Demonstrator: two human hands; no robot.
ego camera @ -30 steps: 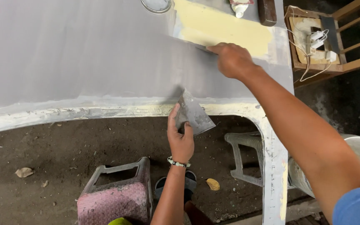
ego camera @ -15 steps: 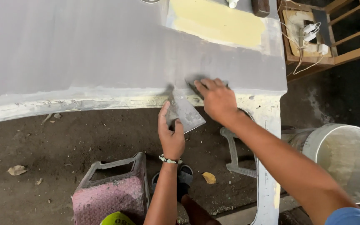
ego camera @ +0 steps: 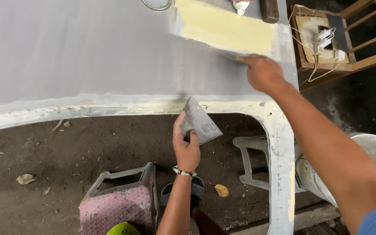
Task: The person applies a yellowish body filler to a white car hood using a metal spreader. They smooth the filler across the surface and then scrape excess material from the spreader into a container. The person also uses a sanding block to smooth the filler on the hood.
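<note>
1. The right hand (ego camera: 264, 72) is reaching out over the grey body panel (ego camera: 88, 48), fingers curled down around a thin spreader blade (ego camera: 227, 53) whose edge is showing just past the fingertips; the blade is mostly hidden, so the grip itself is hard to make out.
2. Just beyond that hand, the pale yellow filler patch (ego camera: 227, 28) is lying on the panel, with the blade touching its near edge.
3. The left hand (ego camera: 187, 148) is gripping a grey metal mixing board (ego camera: 199, 122), thumb on one side and fingers on the other, holding it tilted just below the panel's lower edge.
4. A beaded bracelet (ego camera: 182, 172) is sitting on the left wrist.
5. Below and to the left of the left hand, a pink plastic stool (ego camera: 118, 202) is standing on the dirt floor (ego camera: 44, 152).
6. Under the right forearm, a white bucket (ego camera: 370, 152) is standing near a pale plastic stool (ego camera: 251, 161).
7. Beyond the right hand, a wooden chair (ego camera: 362, 39) is holding white cables and plugs (ego camera: 327, 41).
</note>
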